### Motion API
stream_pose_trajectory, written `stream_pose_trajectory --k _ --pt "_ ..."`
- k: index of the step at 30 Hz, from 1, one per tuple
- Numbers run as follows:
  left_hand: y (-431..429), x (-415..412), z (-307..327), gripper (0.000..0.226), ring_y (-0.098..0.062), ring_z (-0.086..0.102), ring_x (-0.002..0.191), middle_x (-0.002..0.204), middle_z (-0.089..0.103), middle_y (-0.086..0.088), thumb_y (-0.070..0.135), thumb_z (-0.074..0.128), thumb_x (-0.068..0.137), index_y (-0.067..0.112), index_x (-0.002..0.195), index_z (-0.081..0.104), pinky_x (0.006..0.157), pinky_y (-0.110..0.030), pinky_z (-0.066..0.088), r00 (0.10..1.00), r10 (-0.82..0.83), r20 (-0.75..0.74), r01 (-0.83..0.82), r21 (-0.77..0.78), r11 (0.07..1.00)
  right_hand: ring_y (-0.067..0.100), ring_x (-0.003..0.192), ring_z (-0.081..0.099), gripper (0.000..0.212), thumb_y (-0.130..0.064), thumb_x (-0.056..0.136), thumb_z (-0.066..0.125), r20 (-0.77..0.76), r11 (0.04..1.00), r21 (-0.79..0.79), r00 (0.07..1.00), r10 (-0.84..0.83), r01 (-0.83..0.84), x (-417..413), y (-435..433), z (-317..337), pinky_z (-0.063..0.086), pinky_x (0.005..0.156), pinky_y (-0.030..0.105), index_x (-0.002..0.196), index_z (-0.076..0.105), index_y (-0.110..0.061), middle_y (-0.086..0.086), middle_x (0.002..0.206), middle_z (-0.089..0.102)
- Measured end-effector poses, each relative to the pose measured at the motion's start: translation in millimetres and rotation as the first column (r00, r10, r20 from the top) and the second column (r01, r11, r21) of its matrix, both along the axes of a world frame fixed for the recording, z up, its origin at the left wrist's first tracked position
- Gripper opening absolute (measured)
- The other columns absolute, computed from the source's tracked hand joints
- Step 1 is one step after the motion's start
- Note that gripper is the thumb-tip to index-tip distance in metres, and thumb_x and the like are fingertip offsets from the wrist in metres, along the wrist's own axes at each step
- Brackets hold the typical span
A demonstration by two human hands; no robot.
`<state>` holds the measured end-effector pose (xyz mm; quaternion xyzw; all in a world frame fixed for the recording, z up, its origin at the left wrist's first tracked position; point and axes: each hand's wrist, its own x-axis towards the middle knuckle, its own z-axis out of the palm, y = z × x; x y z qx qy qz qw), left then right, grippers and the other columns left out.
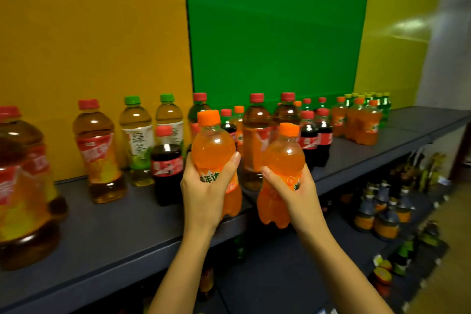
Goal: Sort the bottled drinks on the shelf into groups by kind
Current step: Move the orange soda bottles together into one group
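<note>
My left hand [204, 186] grips a small orange soda bottle [214, 145] with an orange cap, held upright over the front of the grey shelf [114, 224]. My right hand [293, 191] grips a second orange soda bottle [283, 158], held just past the shelf's front edge. Behind them stand red-capped iced tea bottles [254, 135], small cola bottles [167, 166], and green tea bottles [136, 140] with green caps. A group of orange soda bottles [362, 122] stands at the far right, with green soda bottles [382, 104] behind it.
A large iced tea bottle [23, 186] stands at the near left edge. Yellow and green boards [275, 28] back the shelf. Lower shelves at the right hold dark bottles [382, 214] and other goods. Bare shelf surface lies at the far right [420, 120].
</note>
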<state>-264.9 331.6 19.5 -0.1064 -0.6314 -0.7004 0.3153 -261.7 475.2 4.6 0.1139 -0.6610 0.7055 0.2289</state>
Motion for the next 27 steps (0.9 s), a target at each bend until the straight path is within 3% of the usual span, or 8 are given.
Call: stream_pose_trajectory --k 7,11,14,18,24,27 --pt "126.0 -19.5 -15.7 0.055 0.0 0.066 0.085 0.092 0.069 0.021 0.056 0.07 0.054 0.034 0.102 0.058 0.075 -0.015 0.051 0.99 -0.138 -0.004 0.138 -0.038 0.99 0.007 0.091 0.064 0.058 -0.047 0.063 0.07 0.002 0.993 0.054 0.994 -0.109 0.109 -10.7 139.0 -3.4 0.05 0.081 0.029 0.115 0.053 -0.028 -0.006 0.102 0.066" --pt "188.8 -36.5 -21.7 0.049 0.001 0.065 0.084 0.091 0.068 0.022 0.054 0.072 0.055 0.036 0.098 0.058 0.072 -0.01 0.049 0.982 -0.187 0.017 0.187 -0.05 0.981 0.004 0.091 0.063 0.06 -0.047 0.061 0.068 -0.002 0.986 0.068 0.988 -0.152 0.152 -23.0 202.6 -1.2 0.048 0.078 0.025 0.116 0.051 -0.029 -0.01 0.102 0.064" --pt "231.7 -53.3 -22.6 0.041 0.002 0.064 0.082 0.088 0.067 0.024 0.045 0.077 0.061 0.038 0.095 0.056 0.071 -0.014 0.048 0.975 -0.219 0.036 0.221 -0.059 0.973 0.008 0.092 0.062 0.062 -0.046 0.062 0.068 -0.001 0.978 0.085 0.982 -0.189 0.189 -35.2 242.7 -0.8 0.047 0.078 0.027 0.118 0.051 -0.026 -0.008 0.102 0.063" --pt "281.5 -79.3 -24.1 0.043 0.003 0.064 0.081 0.087 0.067 0.022 0.048 0.077 0.059 0.04 0.095 0.055 0.073 -0.015 0.046 0.965 -0.255 0.06 0.259 -0.058 0.964 0.007 0.093 0.062 0.057 -0.046 0.064 0.068 0.004 0.969 0.087 0.972 -0.235 0.233 -55.5 290.2 -5.9 0.047 0.078 0.026 0.115 0.051 -0.028 -0.008 0.102 0.063" --pt "345.3 -133.0 -24.7 0.047 -0.002 0.064 0.084 0.093 0.065 0.013 0.051 0.08 0.06 0.038 0.097 0.053 0.076 -0.021 0.047 0.951 -0.291 0.101 0.298 -0.062 0.953 -0.006 0.081 0.061 0.041 -0.042 0.067 0.068 0.017 0.956 0.078 0.958 -0.285 0.283 -99.4 347.2 -14.4 0.045 0.072 0.02 0.103 0.047 -0.038 -0.013 0.097 0.06" --pt "375.9 -170.1 -23.8 0.039 -0.004 0.062 0.088 0.096 0.063 0.013 0.04 0.076 0.066 0.038 0.096 0.05 0.074 -0.021 0.046 0.95 -0.29 0.119 0.298 -0.065 0.952 0.002 0.088 0.06 0.052 -0.047 0.064 0.066 0.011 0.943 0.087 0.947 -0.322 0.32 -132.4 376.2 -15.2 0.046 0.074 0.022 0.11 0.046 -0.031 -0.011 0.099 0.06"
